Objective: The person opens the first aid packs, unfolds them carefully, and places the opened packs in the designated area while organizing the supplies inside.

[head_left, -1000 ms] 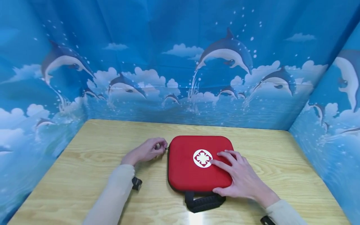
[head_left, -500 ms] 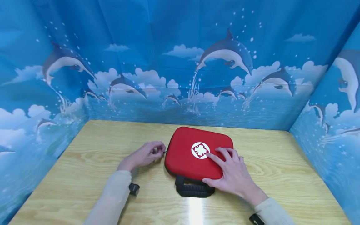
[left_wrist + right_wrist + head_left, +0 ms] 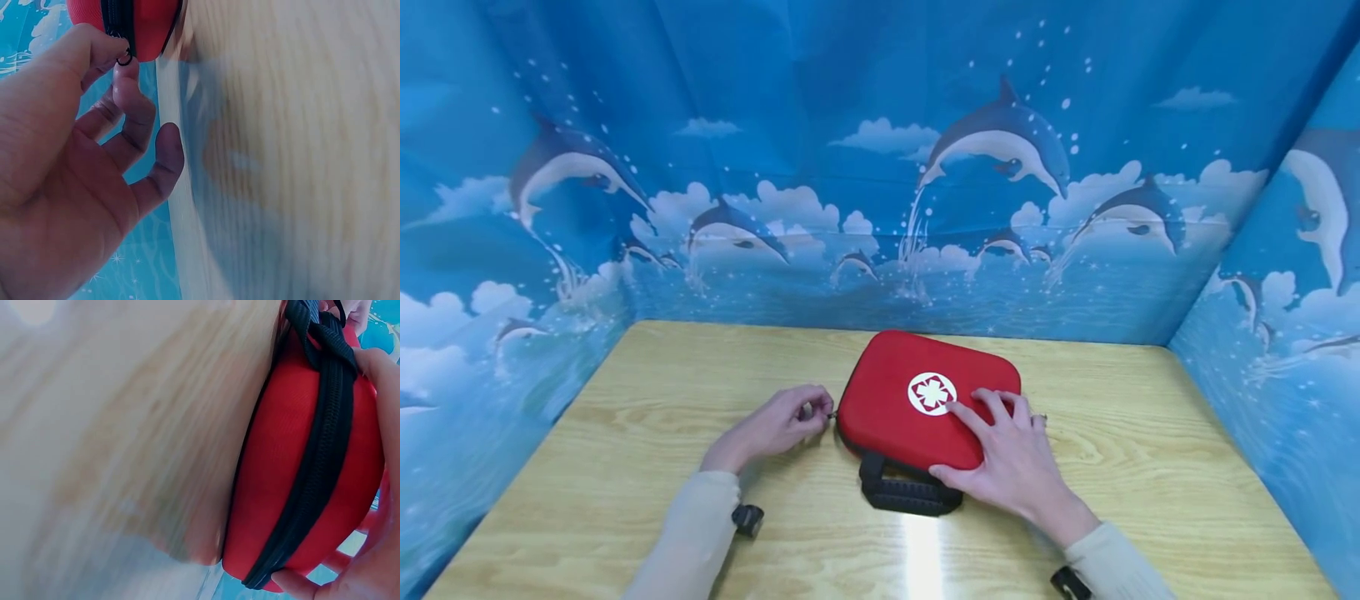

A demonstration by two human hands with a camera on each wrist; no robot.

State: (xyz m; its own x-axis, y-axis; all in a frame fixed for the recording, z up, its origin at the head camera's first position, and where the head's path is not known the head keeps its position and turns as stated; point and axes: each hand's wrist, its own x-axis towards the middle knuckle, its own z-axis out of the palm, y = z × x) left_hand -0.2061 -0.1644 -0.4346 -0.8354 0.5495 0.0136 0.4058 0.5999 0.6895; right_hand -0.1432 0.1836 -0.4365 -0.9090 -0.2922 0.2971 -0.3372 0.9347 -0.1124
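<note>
A red first-aid case (image 3: pixel 883 408) with a white cross emblem (image 3: pixel 932 393) lies at a slant on the table, its black carry handle (image 3: pixel 910 497) toward me. My left hand (image 3: pixel 777 427) pinches the small zipper pull (image 3: pixel 125 59) at the case's left side between thumb and index finger; the other fingers curl loosely. Spread over the lid's near right part, my right hand (image 3: pixel 1011 457) grips the case. Its thumb hooks at the front edge, and a fingertip presses beside the black zipper (image 3: pixel 324 440), whose teeth look joined along the sides that show.
The wooden table (image 3: pixel 1150 450) runs to a back edge just behind the case. Blue dolphin-print curtains (image 3: pixel 820 125) stand behind it and at both sides. Black wrist cameras (image 3: pixel 747 520) sit at both cuffs.
The case has slid away from me and slightly left, turning clockwise, with my right hand still on it. My left hand, still pinching the zipper pull, has come slightly left and nearer.
</note>
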